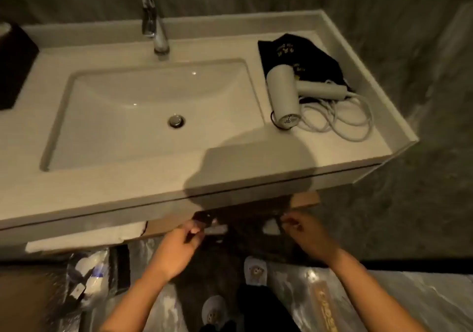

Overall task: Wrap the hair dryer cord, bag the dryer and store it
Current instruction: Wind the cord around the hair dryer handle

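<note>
A white hair dryer [281,93] lies on the right side of the vanity counter [230,157], partly on top of a crumpled black bag [302,55] with gold print. Its white cord [353,119] sprawls in loose loops beside it. Both hands are low, under the counter's front edge and far from the dryer. My left hand [176,247] is closed around a small dark object [202,220]. My right hand [307,234] has its fingers pinched together near something white [271,226]; the blur hides what it holds.
The sink basin [76,80] and chrome faucet [156,29] fill the counter's middle. A black box [15,65] stands at the far left. Below the counter is a shelf with a folded white towel [84,237]. White slippers [254,270] and plastic-wrapped items lie on the floor.
</note>
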